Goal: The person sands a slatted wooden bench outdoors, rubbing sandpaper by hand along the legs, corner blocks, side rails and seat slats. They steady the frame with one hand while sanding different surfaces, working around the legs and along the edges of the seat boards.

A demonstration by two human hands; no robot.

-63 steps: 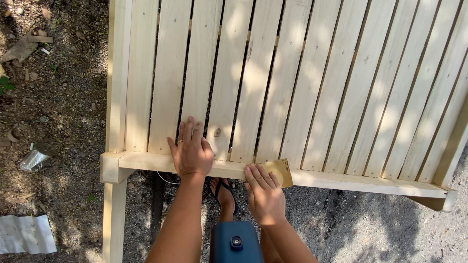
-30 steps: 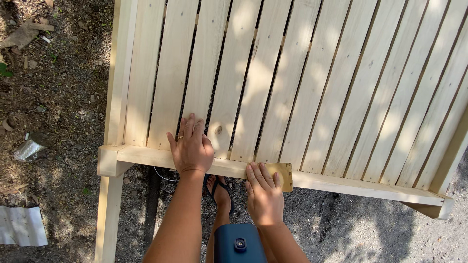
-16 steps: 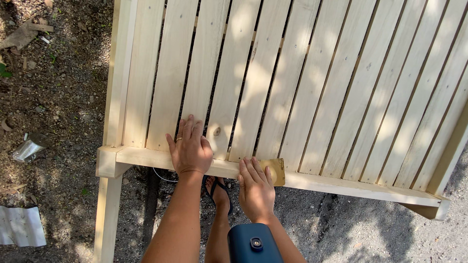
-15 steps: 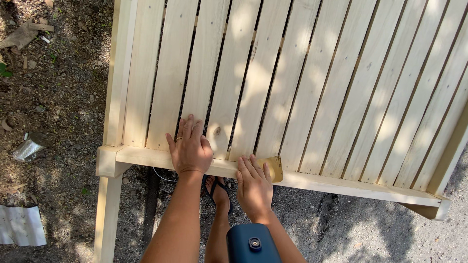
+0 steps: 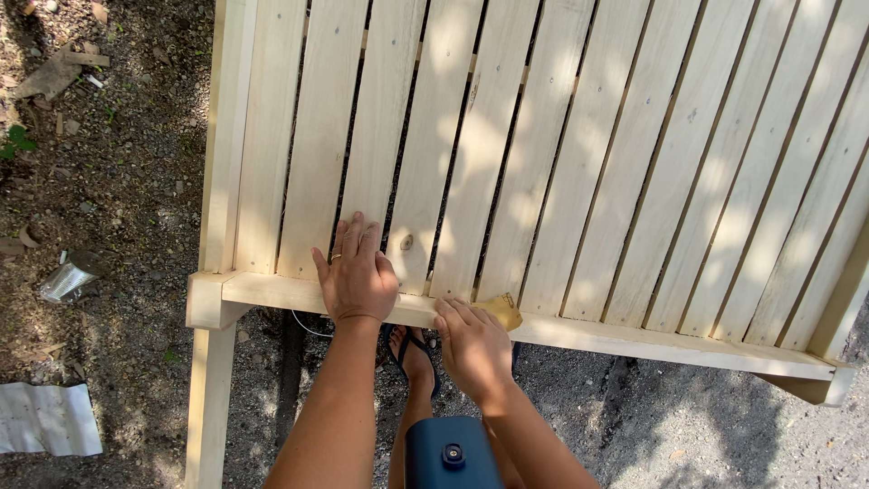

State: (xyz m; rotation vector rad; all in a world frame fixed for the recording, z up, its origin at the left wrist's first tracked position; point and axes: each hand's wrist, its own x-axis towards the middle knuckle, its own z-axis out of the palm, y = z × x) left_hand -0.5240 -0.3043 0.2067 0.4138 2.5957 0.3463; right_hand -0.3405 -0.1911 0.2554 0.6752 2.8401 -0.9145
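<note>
A pale slatted wooden frame (image 5: 579,172) lies flat in front of me, with a cross rail (image 5: 634,340) along its near edge. My left hand (image 5: 358,272) rests flat, fingers spread, on the rail and the slat ends, a ring on one finger. My right hand (image 5: 472,344) presses a tan piece of sandpaper (image 5: 502,311) against the rail just right of the left hand; only the paper's far corner shows past my fingers.
A wooden leg (image 5: 210,398) runs down from the rail's left end. On the dirt at left lie a crushed can (image 5: 71,276) and a white sheet (image 5: 47,418). My sandalled foot (image 5: 415,355) and a dark blue device (image 5: 453,455) show below.
My right hand has slid the sandpaper leftward along the rail, closer to my left hand. The left hand has stayed where it was.
</note>
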